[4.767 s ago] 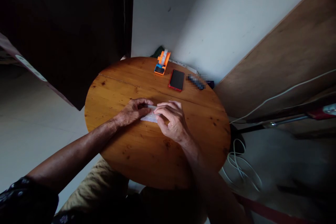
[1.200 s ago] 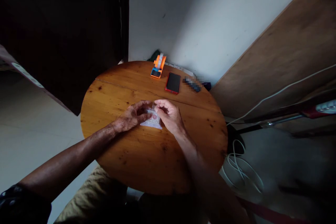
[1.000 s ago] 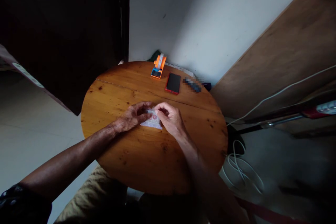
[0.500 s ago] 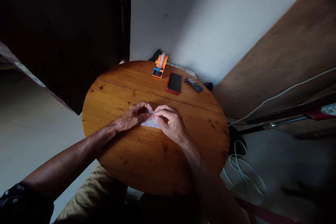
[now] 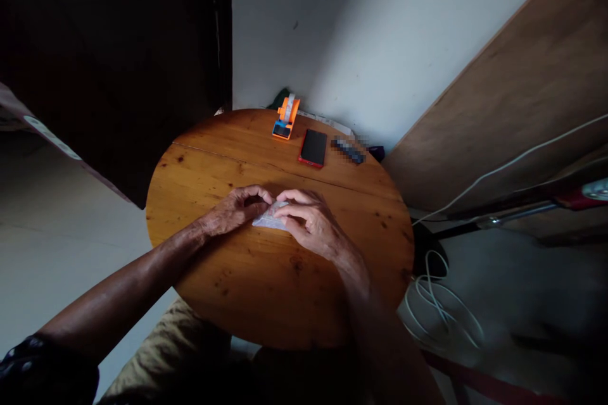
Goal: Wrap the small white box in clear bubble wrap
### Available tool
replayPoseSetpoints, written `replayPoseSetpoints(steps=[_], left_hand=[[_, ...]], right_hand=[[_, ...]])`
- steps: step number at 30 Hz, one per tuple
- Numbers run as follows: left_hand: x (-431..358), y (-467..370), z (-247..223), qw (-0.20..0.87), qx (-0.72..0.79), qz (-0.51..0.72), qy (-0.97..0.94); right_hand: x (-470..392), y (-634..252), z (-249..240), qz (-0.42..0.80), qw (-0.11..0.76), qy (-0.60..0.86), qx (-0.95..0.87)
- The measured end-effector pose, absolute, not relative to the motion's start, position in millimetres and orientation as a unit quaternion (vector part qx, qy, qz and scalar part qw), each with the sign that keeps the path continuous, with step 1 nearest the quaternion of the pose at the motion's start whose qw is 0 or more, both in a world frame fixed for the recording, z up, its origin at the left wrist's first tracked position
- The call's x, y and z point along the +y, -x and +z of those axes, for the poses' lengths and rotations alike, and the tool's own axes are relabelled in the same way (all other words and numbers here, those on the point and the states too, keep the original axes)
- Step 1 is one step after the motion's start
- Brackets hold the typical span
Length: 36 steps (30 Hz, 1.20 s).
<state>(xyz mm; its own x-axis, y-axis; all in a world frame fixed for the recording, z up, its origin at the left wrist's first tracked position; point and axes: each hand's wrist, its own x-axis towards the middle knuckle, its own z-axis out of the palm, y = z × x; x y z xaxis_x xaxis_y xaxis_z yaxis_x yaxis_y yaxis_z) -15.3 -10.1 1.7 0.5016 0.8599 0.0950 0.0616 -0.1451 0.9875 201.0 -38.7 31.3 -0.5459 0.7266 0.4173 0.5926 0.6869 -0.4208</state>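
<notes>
- Your left hand (image 5: 240, 207) is nearly closed, thumb and forefinger curled in and seeming to pinch the packet's left end.
- The packet (image 5: 270, 221), small and pale, sits between your hands, low over the table (image 5: 213, 278). The step in hand looks to be working its upper edge with your fingertips; whether it is open or sealed, you cannot tell from here.
- Beyond the packet, well ahead of both hands, stands the orange dispenser (image 5: 285, 115).
- The phone (image 5: 313, 148), red-edged, lies ahead of your right hand, apart from it.
- Your right hand (image 5: 311, 223) is half open, fingers bent over the packet's right end; you cannot tell whether they grip it or only touch. The next move seems to call for a steady left hold and a light right touch.
- A dark, blurred thing (image 5: 348, 150) lies ahead and to the right of your right hand.
</notes>
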Motion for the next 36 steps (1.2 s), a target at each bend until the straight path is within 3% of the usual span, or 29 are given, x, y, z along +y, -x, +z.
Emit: replayPoseSetpoints(steps=[8,12,17,23,32,36], left_hand=[[-12,15,5,0.53,0.356,0.386,-0.666],[-11,16,4,0.587,0.362,0.413,-0.595],[-9,16,4,0.633,0.366,0.476,-0.489],[-11,17,6,0.647,0.362,0.447,-0.501],[-10,19,4,0.614,0.382,0.446,-0.528],[-10,20,5,0.581,0.41,0.44,-0.549]], right_hand=[[-36,-205,39,0.183,0.376,0.398,-0.817],[-34,-207,41,0.199,0.413,0.412,-0.787],[-35,-205,40,0.198,0.389,0.398,-0.807],[-37,-198,33,0.146,0.293,0.39,-0.861],[-34,-213,44,0.256,0.408,0.382,-0.789],[-32,-213,40,0.25,0.377,0.382,-0.806]])
